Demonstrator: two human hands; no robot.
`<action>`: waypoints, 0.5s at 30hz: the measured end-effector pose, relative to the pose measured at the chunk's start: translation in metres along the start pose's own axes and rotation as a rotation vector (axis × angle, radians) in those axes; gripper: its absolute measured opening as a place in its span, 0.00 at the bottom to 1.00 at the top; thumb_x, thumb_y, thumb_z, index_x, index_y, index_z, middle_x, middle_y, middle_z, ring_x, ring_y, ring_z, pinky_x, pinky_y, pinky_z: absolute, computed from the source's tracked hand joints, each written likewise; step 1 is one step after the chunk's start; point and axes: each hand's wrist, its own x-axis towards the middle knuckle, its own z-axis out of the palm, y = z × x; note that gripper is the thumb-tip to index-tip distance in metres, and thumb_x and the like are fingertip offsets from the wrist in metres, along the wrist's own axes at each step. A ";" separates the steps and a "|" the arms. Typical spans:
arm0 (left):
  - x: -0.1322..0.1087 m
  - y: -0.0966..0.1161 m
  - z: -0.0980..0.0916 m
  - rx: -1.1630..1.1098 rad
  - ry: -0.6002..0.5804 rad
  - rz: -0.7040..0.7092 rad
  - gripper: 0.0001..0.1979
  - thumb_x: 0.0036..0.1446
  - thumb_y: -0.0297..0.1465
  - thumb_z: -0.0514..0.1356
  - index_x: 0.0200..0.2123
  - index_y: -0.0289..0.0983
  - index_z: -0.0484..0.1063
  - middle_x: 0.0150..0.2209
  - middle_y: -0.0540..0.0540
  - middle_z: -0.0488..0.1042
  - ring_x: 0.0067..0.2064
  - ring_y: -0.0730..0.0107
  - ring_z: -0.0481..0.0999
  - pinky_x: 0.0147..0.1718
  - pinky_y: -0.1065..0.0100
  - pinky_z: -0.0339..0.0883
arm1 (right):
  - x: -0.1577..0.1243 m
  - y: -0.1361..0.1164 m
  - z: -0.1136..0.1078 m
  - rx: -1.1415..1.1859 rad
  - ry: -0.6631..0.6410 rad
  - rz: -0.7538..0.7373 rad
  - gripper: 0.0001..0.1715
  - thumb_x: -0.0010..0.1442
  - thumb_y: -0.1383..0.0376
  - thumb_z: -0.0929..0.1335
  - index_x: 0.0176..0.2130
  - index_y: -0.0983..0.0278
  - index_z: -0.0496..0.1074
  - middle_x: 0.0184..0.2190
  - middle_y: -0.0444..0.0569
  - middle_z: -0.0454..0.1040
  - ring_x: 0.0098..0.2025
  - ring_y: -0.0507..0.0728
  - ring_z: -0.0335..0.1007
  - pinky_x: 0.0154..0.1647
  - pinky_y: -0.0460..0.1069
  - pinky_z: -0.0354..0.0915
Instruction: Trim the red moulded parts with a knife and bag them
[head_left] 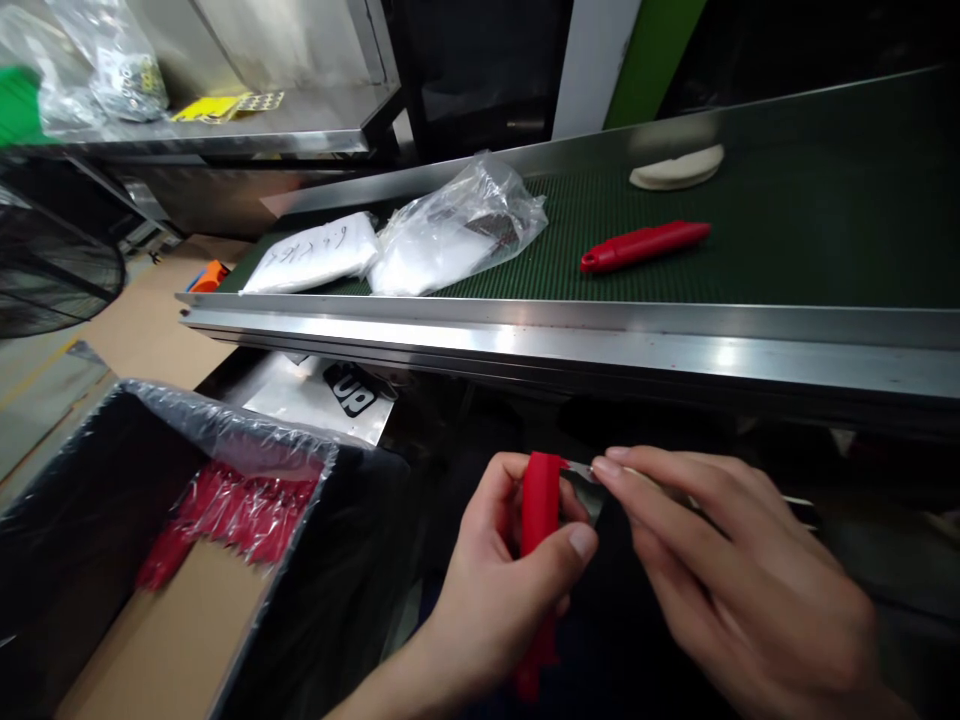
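My left hand [499,580] is closed around a long red plastic part [541,505], held upright with its top end showing above my fingers. Its lower end comes out below my palm. In my right hand [727,560] a small knife [579,468] is pinched, its thin metal blade pointing left. The blade tip meets the upper right edge of the red part. Most of the knife's handle is hidden behind my fingers. On the green conveyor belt beyond my hands lies another red plastic part [645,246].
Behind that lies a whitish curved piece [677,168]. A clear plastic bag [457,235] and a white packet [315,255] with handwriting rest on the belt [817,220]. The metal rail [525,330] edges it. At left, a lined box [225,420] holds several red parts [244,510]; a fan [56,250] stands behind.
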 end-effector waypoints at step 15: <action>0.002 -0.005 0.005 0.030 0.031 0.022 0.11 0.57 0.33 0.64 0.39 0.38 0.65 0.31 0.53 0.67 0.22 0.85 0.61 0.20 0.79 0.59 | -0.005 0.003 0.002 0.012 0.015 -0.024 0.25 0.58 0.80 0.66 0.54 0.68 0.71 0.48 0.56 0.72 0.49 0.59 0.68 0.45 0.56 0.66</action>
